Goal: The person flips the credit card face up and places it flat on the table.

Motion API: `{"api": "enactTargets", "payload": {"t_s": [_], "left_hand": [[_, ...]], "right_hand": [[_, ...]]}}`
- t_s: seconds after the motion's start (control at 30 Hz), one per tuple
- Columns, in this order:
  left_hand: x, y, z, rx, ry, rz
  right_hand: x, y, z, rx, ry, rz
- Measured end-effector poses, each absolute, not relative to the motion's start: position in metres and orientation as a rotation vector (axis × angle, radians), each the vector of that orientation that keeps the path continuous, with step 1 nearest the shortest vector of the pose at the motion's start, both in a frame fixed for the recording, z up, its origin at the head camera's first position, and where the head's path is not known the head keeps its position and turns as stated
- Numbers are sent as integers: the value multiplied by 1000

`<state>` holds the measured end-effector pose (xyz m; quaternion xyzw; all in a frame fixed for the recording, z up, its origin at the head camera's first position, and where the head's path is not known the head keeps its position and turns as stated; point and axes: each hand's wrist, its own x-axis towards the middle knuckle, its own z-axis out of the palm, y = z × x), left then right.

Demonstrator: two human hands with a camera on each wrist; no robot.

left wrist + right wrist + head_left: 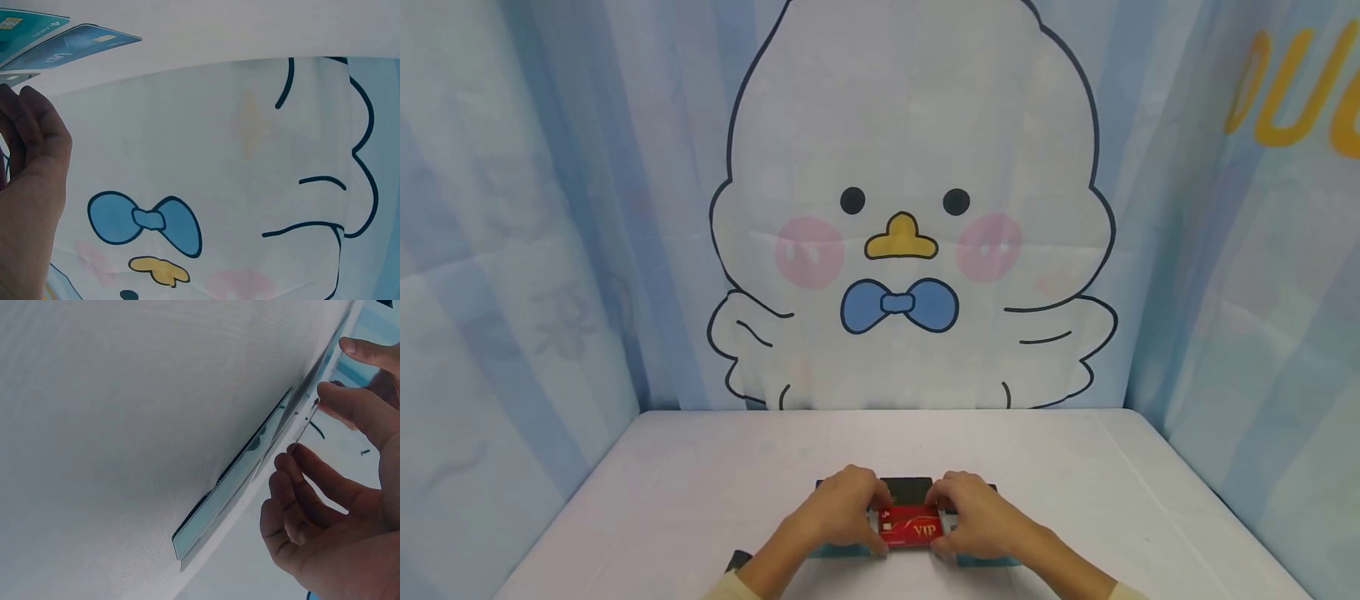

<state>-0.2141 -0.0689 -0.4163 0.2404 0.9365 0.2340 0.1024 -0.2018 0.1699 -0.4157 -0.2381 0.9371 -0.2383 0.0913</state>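
Note:
A red bank-style card (pixel 910 527) marked VIP lies near the table's front, between the two hands. At its left end, my left hand (pixel 850 510) holds it with thumb on the near edge and fingertips on the far edge. My right hand (pixel 976 515) grips the right end likewise, its thumb and index finger bent toward each other in the right wrist view. Behind the red card is a black card (pixel 906 490). Teal cards (pixel 842 551) show under the hands. The left wrist view has a teal chip card (pixel 28 30) and a blue card (pixel 75 49).
A small dark object (pixel 738 560) lies by the left forearm, partly covered by it. The white table (pixel 700 467) reaches back to a curtain (pixel 910 367) with a cartoon duck, and blue-striped curtains (pixel 497 292) flank it.

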Motion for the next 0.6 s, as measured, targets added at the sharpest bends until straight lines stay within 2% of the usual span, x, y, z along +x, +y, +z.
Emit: {"api": "enactTargets", "payload": {"t_s": [0.6], "left_hand": [[-211, -64, -418, 733, 2814, 559]], "right_hand": [[-204, 167, -420, -692, 2793, -626]]}}
